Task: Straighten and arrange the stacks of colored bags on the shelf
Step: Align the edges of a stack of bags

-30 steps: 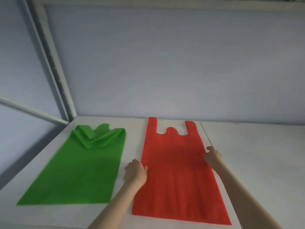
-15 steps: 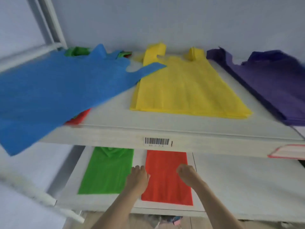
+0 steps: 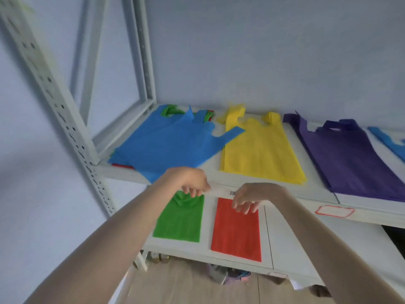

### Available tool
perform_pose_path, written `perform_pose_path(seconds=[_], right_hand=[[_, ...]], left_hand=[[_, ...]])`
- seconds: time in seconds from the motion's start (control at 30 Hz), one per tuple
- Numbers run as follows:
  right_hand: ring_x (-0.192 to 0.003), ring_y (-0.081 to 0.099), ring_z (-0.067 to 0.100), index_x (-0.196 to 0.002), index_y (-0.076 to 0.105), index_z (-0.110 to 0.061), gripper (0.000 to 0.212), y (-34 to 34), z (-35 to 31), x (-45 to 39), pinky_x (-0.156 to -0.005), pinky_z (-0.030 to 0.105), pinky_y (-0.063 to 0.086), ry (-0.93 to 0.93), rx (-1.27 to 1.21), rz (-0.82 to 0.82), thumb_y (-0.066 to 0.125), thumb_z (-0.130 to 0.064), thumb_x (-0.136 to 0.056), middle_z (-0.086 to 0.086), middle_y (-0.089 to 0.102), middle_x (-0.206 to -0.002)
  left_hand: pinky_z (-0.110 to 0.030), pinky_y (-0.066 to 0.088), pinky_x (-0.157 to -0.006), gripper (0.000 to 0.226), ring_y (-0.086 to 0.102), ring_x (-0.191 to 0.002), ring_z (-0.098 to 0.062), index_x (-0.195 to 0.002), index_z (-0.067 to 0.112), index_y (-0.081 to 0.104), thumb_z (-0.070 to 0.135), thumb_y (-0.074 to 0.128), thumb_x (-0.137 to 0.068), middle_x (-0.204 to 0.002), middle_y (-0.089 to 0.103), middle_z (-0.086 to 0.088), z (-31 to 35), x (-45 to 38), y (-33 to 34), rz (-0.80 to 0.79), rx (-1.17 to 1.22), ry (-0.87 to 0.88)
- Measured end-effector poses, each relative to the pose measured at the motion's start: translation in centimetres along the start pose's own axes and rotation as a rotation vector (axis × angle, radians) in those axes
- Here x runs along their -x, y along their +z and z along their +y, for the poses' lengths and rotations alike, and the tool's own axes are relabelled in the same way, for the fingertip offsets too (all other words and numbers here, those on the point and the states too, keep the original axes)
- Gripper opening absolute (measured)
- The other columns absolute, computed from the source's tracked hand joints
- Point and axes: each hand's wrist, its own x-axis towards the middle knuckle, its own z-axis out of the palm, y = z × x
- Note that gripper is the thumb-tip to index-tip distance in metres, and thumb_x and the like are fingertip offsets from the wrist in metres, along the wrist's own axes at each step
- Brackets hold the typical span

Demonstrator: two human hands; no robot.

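Note:
On the upper shelf [image 3: 258,183] lies a skewed blue bag stack [image 3: 168,145] with green and red bags poking out beneath it. To its right sit a yellow stack [image 3: 260,150] and a purple stack [image 3: 350,159]. The lower shelf [image 3: 208,218] carries a flat green bag [image 3: 179,220] and a flat red bag [image 3: 237,231]. My left hand [image 3: 189,179] and my right hand [image 3: 252,197] hover in front of the upper shelf's front edge. Both hold nothing, and their fingers hang loosely downward.
A white perforated shelf upright [image 3: 54,102] stands at the left. Another blue bag [image 3: 390,141] shows at the far right of the upper shelf. A red-outlined label [image 3: 334,211] is stuck on the shelf edge. Wooden floor [image 3: 186,286] and small items lie below.
Both hands have lifted off the red bag on the lower shelf and risen to the upper shelf's front edge. The view has pulled back and tilted up, showing the upper shelf.

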Motion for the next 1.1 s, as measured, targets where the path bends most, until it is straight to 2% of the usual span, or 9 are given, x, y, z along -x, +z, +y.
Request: perform_pose_path(seconds=[0.1,0.23,0.37,0.47,0.57,0.7,0.83,0.93,1.1], right_hand=[[-0.078,0.059,0.014,-0.118,0.058,-0.005,0.029,-3.6,-4.7,-0.8,-0.068,0.02,0.049,-0.058,-0.072,0.081,0.042,-0.013,-0.095,0.005,0.063,-0.101],[-0.057,0.056,0.01,-0.101,0.055,-0.007,0.014,-7.1,-7.7,-6.0,-0.052,0.02,0.046,0.002,-0.261,0.308,0.046,-0.014,-0.094,-0.001,0.058,-0.075],[-0.025,0.052,0.005,-0.074,0.045,-0.008,0.026,-6.7,-8.2,-11.5,-0.037,0.016,0.041,0.231,-0.399,0.289,0.037,-0.017,-0.097,0.002,0.06,-0.051],[-0.013,0.039,0.009,-0.075,0.041,-0.003,0.032,-6.0,-7.8,-14.8,-0.024,0.009,0.028,0.33,-0.637,0.444,0.032,-0.021,-0.099,0.006,0.046,-0.022],[-0.02,0.047,0.016,-0.098,0.048,-0.002,0.027,-6.6,-7.1,-17.9,-0.03,0.018,0.039,0.386,-0.753,0.604,0.042,-0.028,-0.093,0.012,0.056,-0.047],[-0.065,0.053,0.022,-0.109,0.057,-0.001,0.034,-7.6,-6.9,-20.7,-0.061,0.032,0.042,0.306,-0.68,0.752,0.054,-0.028,-0.088,0.009,0.054,-0.08],[-0.062,0.043,0.024,-0.059,0.041,-0.007,0.033,-9.3,-7.8,-21.5,-0.051,0.024,0.032,0.376,-0.609,0.776,0.053,-0.013,-0.089,0.008,0.043,-0.063],[-0.076,0.047,0.024,-0.079,0.049,-0.009,0.012,-11.5,-10.2,-21.9,-0.061,0.031,0.037,0.238,-0.679,0.889,0.048,-0.012,-0.09,0.014,0.053,-0.082],[-0.06,0.039,0.019,-0.084,0.042,-0.008,0.012,-13.9,-14.7,-20.9,-0.049,0.03,0.027,-0.119,-0.681,1.149,0.045,-0.012,-0.094,0.002,0.043,-0.068]], left_hand=[[-0.021,0.04,-0.056,0.017,0.053,-0.069,-0.014,-0.095,0.012,0.051,0.025,0.04,-0.096,-0.086,0.057,-0.002,-3.3,0.9,-5.8,0.178,0.149,0.021],[-0.03,0.035,-0.053,0.032,0.049,-0.062,-0.024,-0.065,0.008,0.045,0.021,0.04,-0.093,-0.065,0.047,-0.009,-10.1,-0.9,-10.2,0.398,-0.001,-0.127],[-0.039,0.046,-0.089,0.04,0.058,-0.111,-0.036,-0.115,-0.01,0.053,0.024,0.04,-0.096,-0.118,0.059,-0.027,-17.0,-3.6,-11.2,0.432,-0.036,-0.245],[-0.038,0.04,-0.097,0.043,0.051,-0.117,-0.033,-0.121,-0.001,0.048,0.033,0.039,-0.096,-0.126,0.054,-0.02,-20.4,-5.8,-11.0,0.465,-0.005,-0.286],[-0.038,0.038,-0.101,0.046,0.042,-0.124,-0.032,-0.124,0.002,0.045,0.038,0.041,-0.096,-0.129,0.047,-0.017,-21.5,-7.6,-10.8,0.502,0.077,-0.304],[-0.035,0.041,-0.097,0.048,0.045,-0.121,-0.029,-0.123,0.003,0.045,0.041,0.043,-0.094,-0.125,0.05,-0.014,-22.0,-9.2,-11.1,0.555,0.116,-0.309],[-0.029,0.041,-0.062,0.033,0.054,-0.078,-0.021,-0.071,0.01,0.039,0.033,0.044,-0.093,-0.071,0.046,0.0,-23.0,-10.1,-11.8,0.569,0.217,-0.299],[-0.025,0.033,-0.056,0.028,0.041,-0.063,-0.017,-0.069,0.013,0.035,0.023,0.044,-0.093,-0.063,0.037,0.003,-23.8,-10.5,-12.6,0.646,0.396,-0.234],[-0.025,0.028,-0.048,0.023,0.035,-0.051,-0.015,-0.071,0.011,0.039,0.015,0.046,-0.092,-0.06,0.037,0.0,-24.7,-9.8,-12.2,0.938,0.691,-0.183]])
